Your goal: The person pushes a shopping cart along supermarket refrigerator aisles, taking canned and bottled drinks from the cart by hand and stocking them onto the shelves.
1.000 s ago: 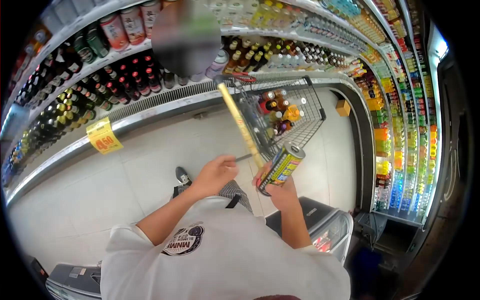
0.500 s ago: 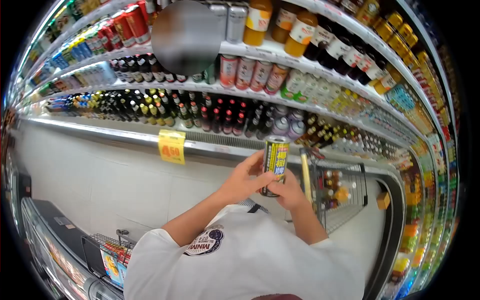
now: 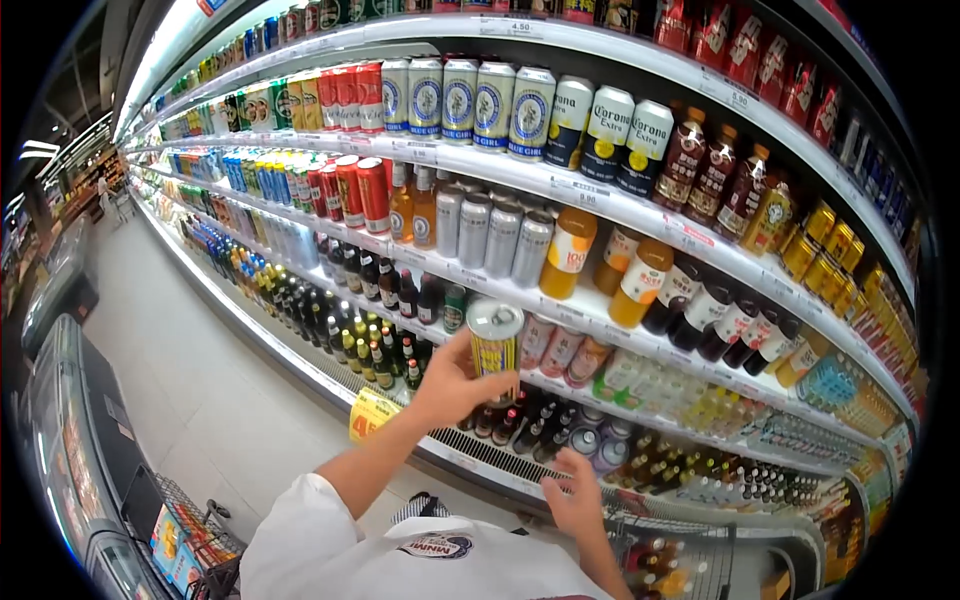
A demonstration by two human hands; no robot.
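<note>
A black and yellow drink can (image 3: pixel 494 350) with a silver top is upright in my left hand (image 3: pixel 450 384). My fingers and thumb wrap around it, in front of the lower shelves of the drinks cooler. Lower and to the right, my right hand (image 3: pixel 574 496) is apart from the can and holds nothing; its fingers are loosely spread. Pink cans (image 3: pixel 562 352) stand on the shelf just behind and right of the held can. A dark green can (image 3: pixel 454 308) stands to its left.
Shelves of cans and bottles fill the wall ahead. A shopping cart (image 3: pixel 690 545) with bottles stands at lower right, another cart (image 3: pixel 190 530) at lower left. A yellow price sign (image 3: pixel 370 412) hangs on the cooler's front edge. Freezer cases (image 3: pixel 75 440) line the left.
My left hand has raised the can leftward and toward the shelves. My right hand has let go of it and dropped lower. The view has tilted up, showing higher shelves.
</note>
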